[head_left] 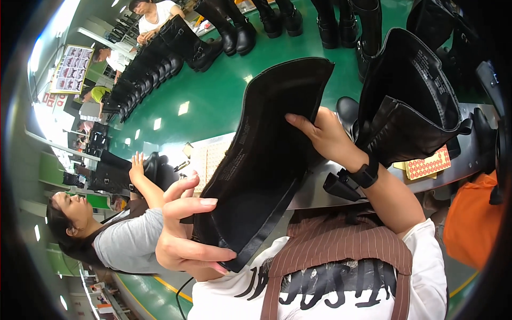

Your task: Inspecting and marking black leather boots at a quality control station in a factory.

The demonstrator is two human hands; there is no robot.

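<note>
A tall black boot [261,144] is tilted in front of me, and the wide opening of its shaft faces up towards me. Dark lining shows inside; the foot end is hidden. My right hand [333,138] grips the shaft's right edge, thumb inside the opening and fingers behind. At the lower left, my left hand [178,229] holds the shaft's edge near its lower corner, with some fingers bent over the rim. A second black boot [410,122] stands close to the right of my right hand, its shaft gaping open. A dark band [365,170] circles my right wrist.
A metal-topped table [314,197] lies beneath, with a sticker sheet of round red labels [429,164] and a paler sheet [205,160]. Black boots [144,69] line the green surface [202,101] beyond. A co-worker [125,234] sits at left. Something orange [472,224] hangs at right.
</note>
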